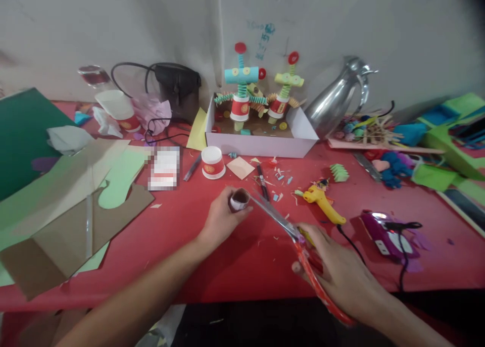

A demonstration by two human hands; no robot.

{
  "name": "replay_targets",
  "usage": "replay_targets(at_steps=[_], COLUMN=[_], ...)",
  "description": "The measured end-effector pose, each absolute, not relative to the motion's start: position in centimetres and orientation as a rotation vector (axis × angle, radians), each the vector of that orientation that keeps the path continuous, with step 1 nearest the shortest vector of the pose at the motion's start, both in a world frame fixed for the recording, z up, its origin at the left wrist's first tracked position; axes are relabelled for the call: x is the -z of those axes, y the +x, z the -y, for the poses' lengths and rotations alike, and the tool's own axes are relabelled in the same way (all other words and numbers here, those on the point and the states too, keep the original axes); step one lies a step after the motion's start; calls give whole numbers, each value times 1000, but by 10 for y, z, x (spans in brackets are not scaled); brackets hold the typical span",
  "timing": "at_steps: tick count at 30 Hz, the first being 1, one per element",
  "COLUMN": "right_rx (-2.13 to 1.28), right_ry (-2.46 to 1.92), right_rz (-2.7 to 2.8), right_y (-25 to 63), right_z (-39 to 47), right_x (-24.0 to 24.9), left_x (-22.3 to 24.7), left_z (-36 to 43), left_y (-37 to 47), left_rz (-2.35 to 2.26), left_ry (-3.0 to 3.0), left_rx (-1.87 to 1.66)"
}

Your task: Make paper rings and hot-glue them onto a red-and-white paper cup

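Observation:
My left hand (222,213) is closed around a short cardboard tube (239,200), its open end facing up toward me. In my right hand (333,266) is a pair of scissors (280,219) with red handles. Their blades point up and left, with the tips close to the tube's right rim; whether they touch it I cannot tell. Just beyond the tube are an upside-down red and white paper cup (213,162), a square of peach paper (241,168) and a dark pen (262,182). Small paper scraps lie around the pen.
A yellow glue gun (326,204) and a purple power strip (386,236) lie at right with cords. Behind, a white box (261,147) holds paper-cup figures (240,107), beside a steel jug (335,97). Cardboard (76,231) and green paper (117,180) cover the left.

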State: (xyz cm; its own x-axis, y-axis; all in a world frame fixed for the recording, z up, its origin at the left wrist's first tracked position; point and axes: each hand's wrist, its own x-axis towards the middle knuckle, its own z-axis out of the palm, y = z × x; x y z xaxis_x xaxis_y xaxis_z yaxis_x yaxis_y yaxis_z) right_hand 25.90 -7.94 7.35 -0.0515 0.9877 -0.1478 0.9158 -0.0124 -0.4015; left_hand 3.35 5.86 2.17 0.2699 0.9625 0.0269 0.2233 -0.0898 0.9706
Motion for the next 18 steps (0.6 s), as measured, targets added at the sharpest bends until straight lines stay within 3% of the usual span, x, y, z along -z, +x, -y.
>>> replay_targets(at_steps=[18], right_rx=[-148], right_ry=[-2018], right_rz=[2272], right_y=[233], right_z=[61], right_x=[-77], left_x=[-9], left_z=[-59], left_y=[38], left_rz=[-1234], left_ry=[1729], left_rx=[-1020])
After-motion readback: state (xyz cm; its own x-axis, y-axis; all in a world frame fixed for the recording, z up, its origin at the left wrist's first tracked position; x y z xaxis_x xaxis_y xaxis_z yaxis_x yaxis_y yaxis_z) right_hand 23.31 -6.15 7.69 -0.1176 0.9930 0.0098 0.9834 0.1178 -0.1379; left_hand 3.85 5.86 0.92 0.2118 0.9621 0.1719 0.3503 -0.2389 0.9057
